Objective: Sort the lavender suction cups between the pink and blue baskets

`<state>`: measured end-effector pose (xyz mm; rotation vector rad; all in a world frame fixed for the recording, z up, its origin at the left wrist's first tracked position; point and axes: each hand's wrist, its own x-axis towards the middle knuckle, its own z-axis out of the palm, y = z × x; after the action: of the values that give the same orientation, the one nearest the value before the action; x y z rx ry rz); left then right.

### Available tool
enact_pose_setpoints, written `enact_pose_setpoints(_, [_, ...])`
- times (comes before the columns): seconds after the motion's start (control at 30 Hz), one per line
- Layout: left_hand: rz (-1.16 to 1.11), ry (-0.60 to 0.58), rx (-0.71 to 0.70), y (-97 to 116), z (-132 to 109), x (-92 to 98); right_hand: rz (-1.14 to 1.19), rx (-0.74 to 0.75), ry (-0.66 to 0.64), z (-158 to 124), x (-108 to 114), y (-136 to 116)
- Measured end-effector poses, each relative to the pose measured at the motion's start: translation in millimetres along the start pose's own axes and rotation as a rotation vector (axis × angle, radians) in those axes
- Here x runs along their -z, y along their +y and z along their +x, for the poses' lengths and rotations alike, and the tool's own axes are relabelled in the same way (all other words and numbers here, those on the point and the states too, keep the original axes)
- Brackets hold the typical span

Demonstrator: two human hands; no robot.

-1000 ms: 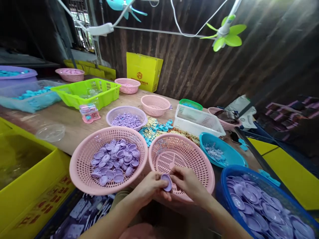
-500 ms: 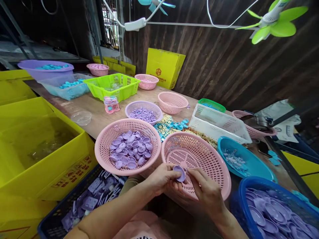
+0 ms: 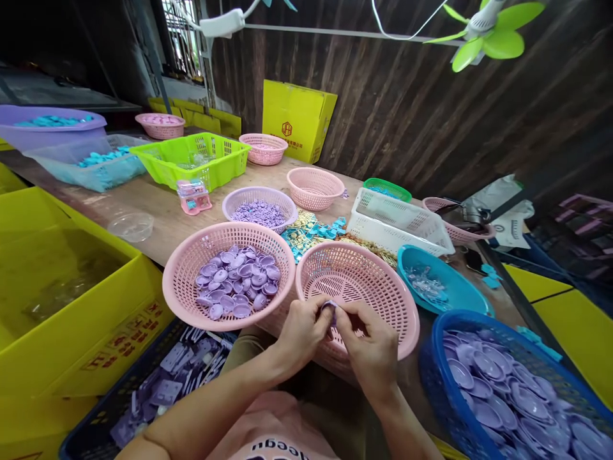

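My left hand [image 3: 306, 324] and my right hand [image 3: 366, 332] meet over the near rim of a large pink basket [image 3: 407, 313]. Between their fingertips is a small purple piece [image 3: 331, 311], mostly covered by the fingers; both hands are closed on it. No other parts show in that basket. To its left, another pink basket [image 3: 175, 284] holds a pile of purple oval cups [image 3: 239, 278]. At the lower right, a blue basket [image 3: 438, 358] is full of larger purple oval pieces [image 3: 517, 390].
Behind are a lilac basket [image 3: 230, 203] of small purple parts, loose yellow and blue pieces [image 3: 306, 233], a white basket [image 3: 397, 233] and a teal basin [image 3: 450, 287]. Yellow cartons [image 3: 115, 332] stand at the left, beside a dark crate [image 3: 81, 434] of purple parts.
The purple piece, earlier face-up in my left fingers, is now turned and mostly hidden. My hands have closed together around it. The camera view has shifted, moving the scene left and slightly up.
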<state>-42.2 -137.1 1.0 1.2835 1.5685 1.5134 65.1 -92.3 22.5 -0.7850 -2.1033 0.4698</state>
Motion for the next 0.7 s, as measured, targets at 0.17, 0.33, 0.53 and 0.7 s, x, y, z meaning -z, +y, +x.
enact_pose_setpoints(0.17, [0.285,0.055,-0.144,-1.8,-2.8,2.7,-0.053,0.017,-0.004,0.2,-2.2,-4.3])
enact_pose_setpoints(0.33, [0.5,0.127,-0.302,-11.0,-5.5,3.6,-0.115,0.131,0.038,0.8,-7.9,-8.2])
enact_pose_setpoints(0.53, [0.63,0.2,-0.348,-9.6,-3.2,-1.2,-0.1,0.082,0.068,-4.0,-25.2,-9.2])
enact_pose_setpoints(0.7, [0.786,0.266,-0.384,-16.0,-2.2,48.0,0.094,0.039,-0.072,2.5,-14.0,0.5])
